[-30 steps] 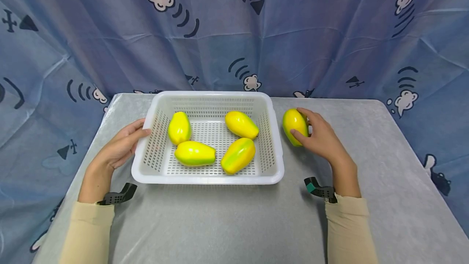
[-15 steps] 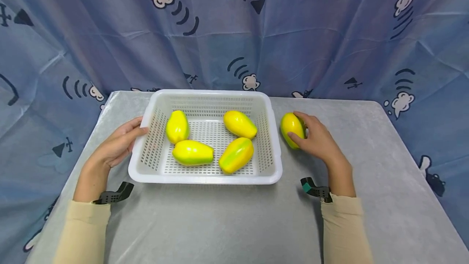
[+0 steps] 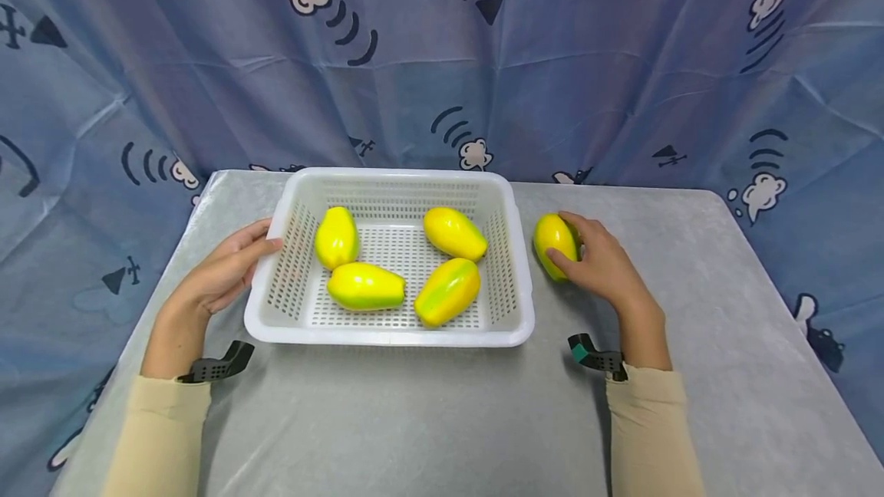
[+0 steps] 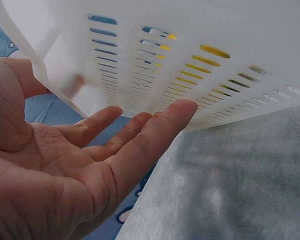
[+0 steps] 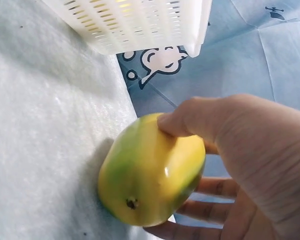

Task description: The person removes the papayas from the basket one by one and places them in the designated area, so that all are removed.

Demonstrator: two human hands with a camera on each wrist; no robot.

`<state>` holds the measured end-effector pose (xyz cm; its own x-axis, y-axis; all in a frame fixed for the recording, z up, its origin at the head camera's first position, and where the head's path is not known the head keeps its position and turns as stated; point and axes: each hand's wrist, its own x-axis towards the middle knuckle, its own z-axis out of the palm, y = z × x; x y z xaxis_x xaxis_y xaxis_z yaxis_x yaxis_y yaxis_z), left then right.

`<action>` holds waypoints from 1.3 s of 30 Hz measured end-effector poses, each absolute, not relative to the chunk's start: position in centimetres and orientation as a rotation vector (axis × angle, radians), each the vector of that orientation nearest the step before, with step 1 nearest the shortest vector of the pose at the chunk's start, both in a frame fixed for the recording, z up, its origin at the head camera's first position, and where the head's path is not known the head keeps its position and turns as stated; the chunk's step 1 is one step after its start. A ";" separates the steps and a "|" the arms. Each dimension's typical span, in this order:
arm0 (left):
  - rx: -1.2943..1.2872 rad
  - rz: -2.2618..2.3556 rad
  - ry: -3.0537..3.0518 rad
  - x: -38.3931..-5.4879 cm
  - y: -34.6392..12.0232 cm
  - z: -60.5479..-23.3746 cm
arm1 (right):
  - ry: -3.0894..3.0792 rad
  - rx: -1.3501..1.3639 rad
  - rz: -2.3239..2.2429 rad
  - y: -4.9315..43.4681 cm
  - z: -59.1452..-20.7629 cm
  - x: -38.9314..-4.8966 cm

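A white plastic basket (image 3: 390,337) with slotted walls holds several yellow-green papayas (image 3: 366,287). At its left end, my left hand (image 3: 231,267) grips the rim, thumb over the top edge and fingers outside, below the rim. In the left wrist view those fingers (image 4: 140,145) reach along the slotted outer wall (image 4: 230,30). Right of the basket, my right hand (image 3: 601,259) holds another papaya (image 3: 552,240) by its right side. The right wrist view shows the thumb on one side of this papaya (image 5: 150,170) and the fingers curled round the other, close to the table surface.
A grey cloth covers the table (image 3: 414,420). Behind it hangs a blue patterned curtain (image 3: 414,44). Black wrist straps with camera mounts (image 3: 219,365) sit on both wrists. A narrow gap lies between the basket's right end and the held papaya.
The right hand and its papaya have shifted slightly toward the person over the last second. The left hand stays at the basket's rim, and the papayas inside lie as before.
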<state>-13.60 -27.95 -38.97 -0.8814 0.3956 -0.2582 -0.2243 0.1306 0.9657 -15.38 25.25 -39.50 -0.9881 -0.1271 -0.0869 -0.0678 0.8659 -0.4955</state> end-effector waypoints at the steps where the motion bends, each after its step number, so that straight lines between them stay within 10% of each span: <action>1: 0.169 1.804 1.953 -13.6 -28.0 -38.9 | 2.920 -0.147 -0.764 25.3 -39.5 -15.3; 39: 0.146 1.819 1.926 -13.5 -28.0 -38.6 | 3.120 -0.184 -1.000 24.9 -36.7 -14.3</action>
<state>-13.48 -27.98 -38.65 -0.8774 0.3966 -0.2699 -0.2466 0.1097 0.9629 -14.29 24.95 -36.68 -0.9840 -0.0634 0.1664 -0.1483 0.8090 -0.5687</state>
